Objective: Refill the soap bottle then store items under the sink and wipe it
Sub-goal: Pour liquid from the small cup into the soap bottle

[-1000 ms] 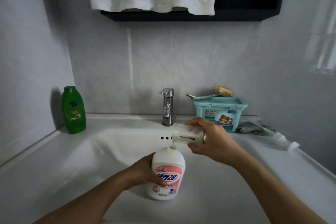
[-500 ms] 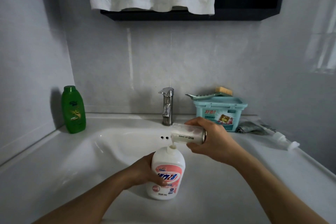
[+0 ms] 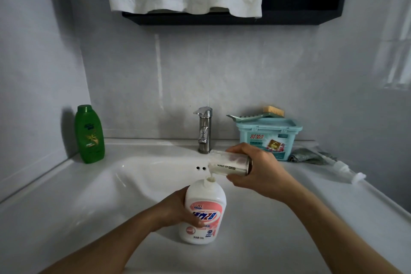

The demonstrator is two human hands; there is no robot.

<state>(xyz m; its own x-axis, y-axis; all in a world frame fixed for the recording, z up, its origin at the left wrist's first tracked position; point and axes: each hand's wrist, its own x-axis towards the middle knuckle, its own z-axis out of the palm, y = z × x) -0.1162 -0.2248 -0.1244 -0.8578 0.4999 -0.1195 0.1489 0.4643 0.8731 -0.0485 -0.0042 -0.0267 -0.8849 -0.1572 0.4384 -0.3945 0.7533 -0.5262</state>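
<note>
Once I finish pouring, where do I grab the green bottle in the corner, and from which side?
Grip the green bottle round its mid-body, below the cap, coming from the front right. It stands upright with the wall close on its left, so that side looks the most open, and the broad body should give a firmer hold than the small cap.

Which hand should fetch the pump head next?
Likely the right hand, once rid of its clear cup: the pump head lies on its side, and the left hand grips the soap bottle.
</note>
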